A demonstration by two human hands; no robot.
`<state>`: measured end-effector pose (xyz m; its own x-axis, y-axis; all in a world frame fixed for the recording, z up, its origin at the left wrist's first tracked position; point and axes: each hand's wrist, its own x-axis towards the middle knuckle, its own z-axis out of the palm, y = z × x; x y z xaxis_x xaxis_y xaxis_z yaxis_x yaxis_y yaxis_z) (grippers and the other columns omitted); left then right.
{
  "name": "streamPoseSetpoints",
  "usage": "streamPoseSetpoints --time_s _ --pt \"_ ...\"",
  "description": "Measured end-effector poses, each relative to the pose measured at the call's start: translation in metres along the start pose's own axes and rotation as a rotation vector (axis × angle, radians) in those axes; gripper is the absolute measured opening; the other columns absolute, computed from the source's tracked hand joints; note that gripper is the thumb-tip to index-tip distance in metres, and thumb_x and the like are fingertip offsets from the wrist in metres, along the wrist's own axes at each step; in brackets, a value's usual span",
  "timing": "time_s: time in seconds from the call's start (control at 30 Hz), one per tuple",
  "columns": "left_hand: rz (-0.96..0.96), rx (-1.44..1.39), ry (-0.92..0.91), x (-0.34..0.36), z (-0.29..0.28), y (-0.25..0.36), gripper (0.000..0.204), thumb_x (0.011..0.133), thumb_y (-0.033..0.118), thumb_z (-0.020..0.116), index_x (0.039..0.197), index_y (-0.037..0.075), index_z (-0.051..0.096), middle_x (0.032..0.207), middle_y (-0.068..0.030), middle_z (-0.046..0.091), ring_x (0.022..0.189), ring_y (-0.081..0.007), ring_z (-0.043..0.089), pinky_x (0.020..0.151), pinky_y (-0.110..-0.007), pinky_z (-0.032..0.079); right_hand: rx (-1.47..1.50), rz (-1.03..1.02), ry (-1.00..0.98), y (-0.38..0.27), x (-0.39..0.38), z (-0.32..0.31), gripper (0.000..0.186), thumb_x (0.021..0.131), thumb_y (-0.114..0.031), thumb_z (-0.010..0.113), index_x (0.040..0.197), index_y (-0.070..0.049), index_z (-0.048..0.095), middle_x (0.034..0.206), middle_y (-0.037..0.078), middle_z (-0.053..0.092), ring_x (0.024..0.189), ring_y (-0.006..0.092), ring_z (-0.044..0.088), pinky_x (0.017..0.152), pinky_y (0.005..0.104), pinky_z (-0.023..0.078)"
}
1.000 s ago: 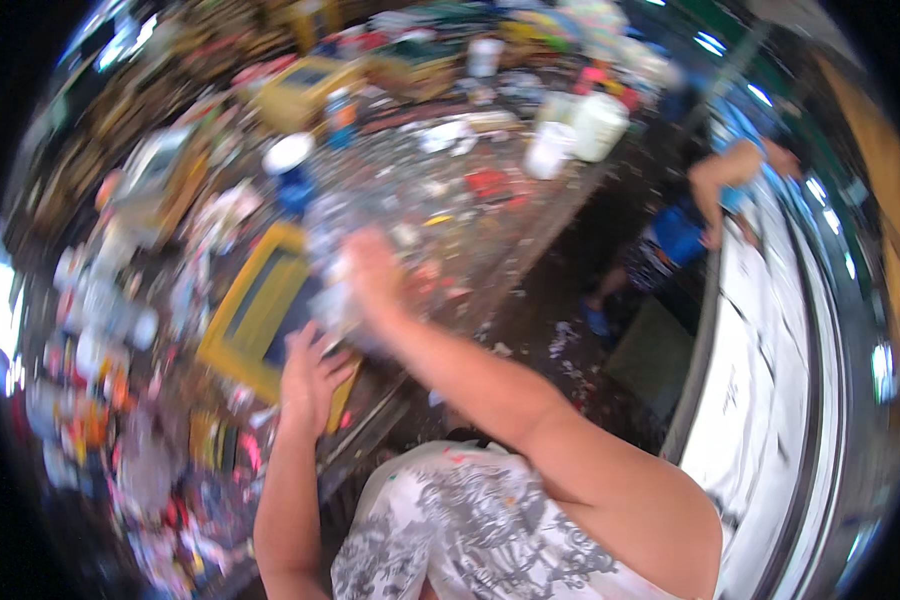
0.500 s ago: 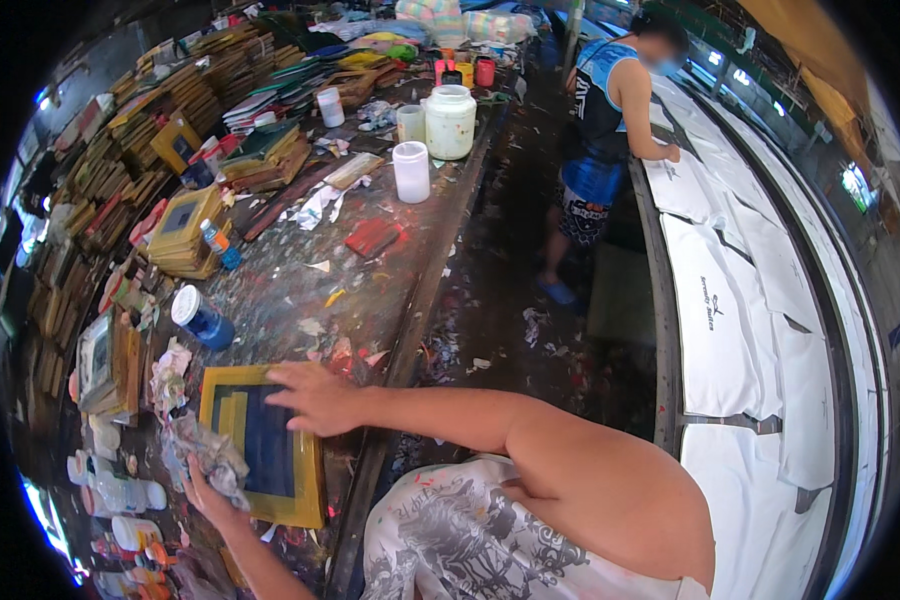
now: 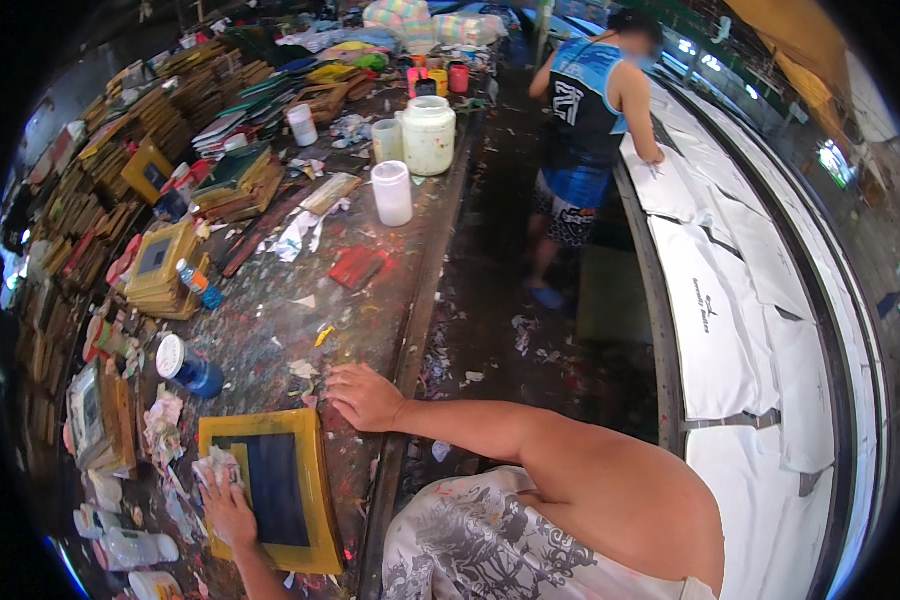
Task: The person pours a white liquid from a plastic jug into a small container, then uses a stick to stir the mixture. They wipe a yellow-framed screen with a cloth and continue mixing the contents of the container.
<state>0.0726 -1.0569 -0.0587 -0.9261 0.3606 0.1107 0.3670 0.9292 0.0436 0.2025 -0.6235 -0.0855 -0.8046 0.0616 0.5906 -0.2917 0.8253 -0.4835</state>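
Note:
My left hand (image 3: 230, 515) presses a crumpled pale rag (image 3: 216, 468) onto the left side of a yellow-edged screen frame (image 3: 320, 510) with a dark blue panel, lying on the paint-stained table. Just above the screen's upper right corner, my right hand (image 3: 360, 398) rests on the table with spread fingers and nothing in it. A jar of blue liquid with a white lid (image 3: 200, 375) stands above the screen, and crumpled paper (image 3: 162, 425) lies to its left.
Stacked frames (image 3: 165, 260), white containers (image 3: 428, 138) and bottles crowd the table (image 3: 390, 310). Across the dark aisle (image 3: 500, 350), a co-worker (image 3: 585, 120) in a blue and black top stands at a long rail (image 3: 670, 380) lined with white fabric pieces (image 3: 715, 330).
My left hand has brought the rag onto the screen's left side. My right hand has moved off the screen onto the table above it. The screen sits lower in the picture.

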Motion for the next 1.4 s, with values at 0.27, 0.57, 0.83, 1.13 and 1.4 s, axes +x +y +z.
streamPoseSetpoints --time_s 0.27,0.57,0.83,1.13,1.4 --pt "0.064 0.004 0.174 0.104 0.030 0.021 0.047 0.118 0.035 0.055 0.163 0.027 0.065 0.179 -0.0121 0.050 0.159 -0.0506 0.047 0.130 -0.062 0.039 0.124 -0.037 0.076 0.001 0.001 0.000 0.013 0.094 -0.009 0.075 0.105 -0.004 0.080 0.114 0.009 0.078 0.119 0.0339 0.071 0.106 0.0466 0.057" --pt "0.338 -0.202 0.162 0.104 0.030 0.117 0.048 0.107 0.028 0.071 0.155 0.021 0.072 0.173 -0.0137 0.056 0.162 -0.0504 0.043 0.132 -0.063 0.034 0.091 -0.008 0.020 0.003 0.000 0.004 0.010 0.095 -0.010 0.073 0.103 -0.004 0.076 0.107 0.011 0.075 0.104 0.0358 0.069 0.097 0.0466 0.058" --pt "0.124 -0.815 0.175 -0.007 -0.019 0.146 0.044 0.115 0.027 0.064 0.150 0.002 0.070 0.140 -0.0234 0.076 0.118 -0.0343 0.075 0.103 -0.044 0.056 0.137 -0.008 0.038 0.002 -0.002 0.010 0.013 0.097 -0.014 0.071 0.104 -0.007 0.078 0.100 0.014 0.075 0.105 0.0376 0.071 0.096 0.0494 0.059" --pt "-0.046 -0.131 0.117 -0.049 -0.038 0.023 0.069 0.118 0.045 0.058 0.177 0.011 0.045 0.184 -0.0287 0.034 0.169 -0.0540 0.029 0.138 -0.061 0.025 0.157 -0.011 -0.023 -0.003 -0.001 0.006 0.012 0.098 -0.015 0.070 0.104 -0.006 0.077 0.105 0.014 0.076 0.108 0.0356 0.074 0.096 0.0490 0.061" --pt "0.088 -0.156 -0.033 -0.066 -0.002 0.019 0.068 0.120 0.036 0.051 0.179 0.006 0.038 0.187 -0.0293 0.027 0.172 -0.0506 0.025 0.138 -0.061 0.023 0.215 0.020 0.004 -0.006 -0.004 0.000 0.014 0.100 -0.017 0.069 0.102 -0.007 0.078 0.102 0.013 0.076 0.105 0.0355 0.074 0.094 0.0501 0.062"
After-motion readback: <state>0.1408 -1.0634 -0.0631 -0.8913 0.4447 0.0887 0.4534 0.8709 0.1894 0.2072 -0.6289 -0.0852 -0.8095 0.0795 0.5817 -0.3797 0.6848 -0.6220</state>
